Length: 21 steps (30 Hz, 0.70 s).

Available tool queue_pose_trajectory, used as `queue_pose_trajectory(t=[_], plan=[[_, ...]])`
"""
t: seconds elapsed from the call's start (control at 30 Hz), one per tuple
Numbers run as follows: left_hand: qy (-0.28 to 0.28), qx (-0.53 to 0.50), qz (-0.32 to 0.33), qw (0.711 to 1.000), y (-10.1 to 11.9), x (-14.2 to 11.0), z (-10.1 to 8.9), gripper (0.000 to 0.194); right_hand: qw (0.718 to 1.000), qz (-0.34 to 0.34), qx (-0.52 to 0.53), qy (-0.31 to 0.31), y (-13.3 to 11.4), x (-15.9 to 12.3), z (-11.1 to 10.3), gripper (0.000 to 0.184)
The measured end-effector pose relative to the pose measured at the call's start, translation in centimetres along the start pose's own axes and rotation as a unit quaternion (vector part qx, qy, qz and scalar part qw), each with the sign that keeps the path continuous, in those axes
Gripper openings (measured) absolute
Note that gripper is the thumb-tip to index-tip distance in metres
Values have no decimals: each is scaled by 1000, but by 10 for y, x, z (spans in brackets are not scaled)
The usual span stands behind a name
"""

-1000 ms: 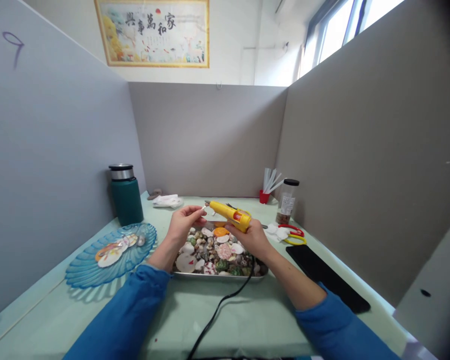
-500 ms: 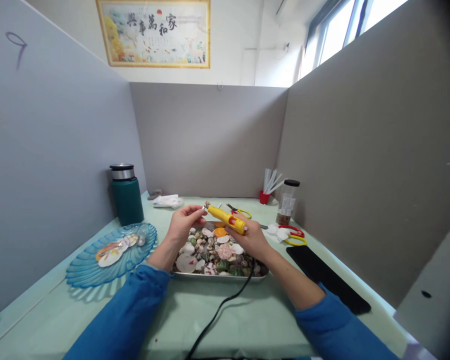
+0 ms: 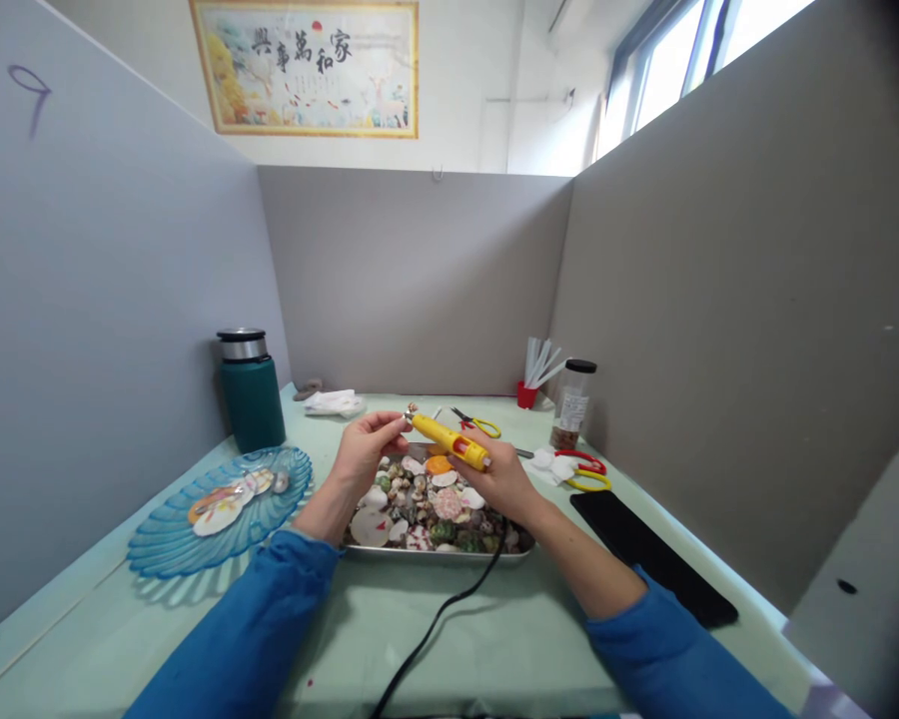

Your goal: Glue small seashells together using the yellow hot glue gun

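Observation:
My right hand is closed around a yellow glue gun, whose black cord trails toward me over the table. The gun's nozzle points left at a small shell pinched in the fingertips of my left hand. Both hands hover above a metal tray filled with several mixed seashells. A blue shell-shaped glass dish with a few shells on it lies to the left of the tray.
A green thermos stands at the left wall. White tissue lies at the back. Yellow scissors, red-and-yellow scissors, a red cup of sticks, a jar and a black phone sit to the right. Partition walls enclose the desk.
My right hand has tilted the glue gun lower and brought its nozzle closer to the shell in my left fingers. The yellow scissors behind it have come into sight.

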<state>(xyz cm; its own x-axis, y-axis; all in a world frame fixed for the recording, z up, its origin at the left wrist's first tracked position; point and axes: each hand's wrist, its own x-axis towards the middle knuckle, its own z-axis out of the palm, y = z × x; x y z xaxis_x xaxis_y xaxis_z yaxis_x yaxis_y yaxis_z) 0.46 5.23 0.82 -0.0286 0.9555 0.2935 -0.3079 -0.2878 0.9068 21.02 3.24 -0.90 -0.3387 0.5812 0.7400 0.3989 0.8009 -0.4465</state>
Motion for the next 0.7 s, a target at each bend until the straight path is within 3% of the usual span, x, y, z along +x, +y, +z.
queue_pose_trajectory(t=[0.7], plan=[[-1,14,9,1000,0,-1,0,31,992,-76,-99,11,15,-3,1,33]])
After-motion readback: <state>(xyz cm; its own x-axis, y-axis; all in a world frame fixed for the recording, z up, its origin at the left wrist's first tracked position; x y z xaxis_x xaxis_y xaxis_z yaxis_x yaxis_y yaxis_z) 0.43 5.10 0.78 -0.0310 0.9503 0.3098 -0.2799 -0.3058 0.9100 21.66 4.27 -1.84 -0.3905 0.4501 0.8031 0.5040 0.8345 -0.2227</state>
